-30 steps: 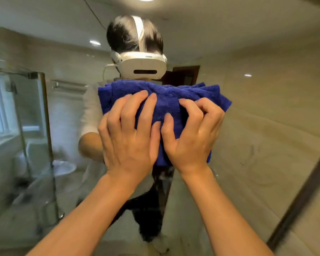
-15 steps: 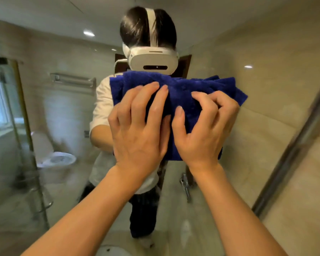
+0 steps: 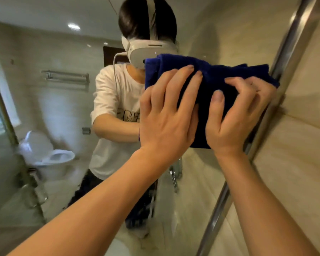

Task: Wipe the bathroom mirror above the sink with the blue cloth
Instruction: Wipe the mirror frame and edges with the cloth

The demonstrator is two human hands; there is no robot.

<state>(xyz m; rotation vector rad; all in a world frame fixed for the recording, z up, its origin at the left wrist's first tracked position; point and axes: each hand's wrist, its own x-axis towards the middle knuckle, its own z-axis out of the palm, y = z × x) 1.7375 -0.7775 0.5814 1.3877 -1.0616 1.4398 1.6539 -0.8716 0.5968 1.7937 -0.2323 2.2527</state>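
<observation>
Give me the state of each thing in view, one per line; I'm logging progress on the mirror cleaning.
blue cloth: folded, pressed flat against the mirror, near its right frame.
mirror: being wiped.
left hand: fingers straight, pressing the cloth.
right hand: fingers curled, gripping the cloth.
toilet lid: up, seen in reflection.
ceiling light: on, seen in reflection.

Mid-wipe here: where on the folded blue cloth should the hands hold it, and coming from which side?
Come at the blue cloth from its open room-facing side, palms flat on its middle. It lies folded into a thick pad against the mirror, so its back is out of reach. The left hand presses flat; the right hand curls into the cloth near the metal frame.
</observation>
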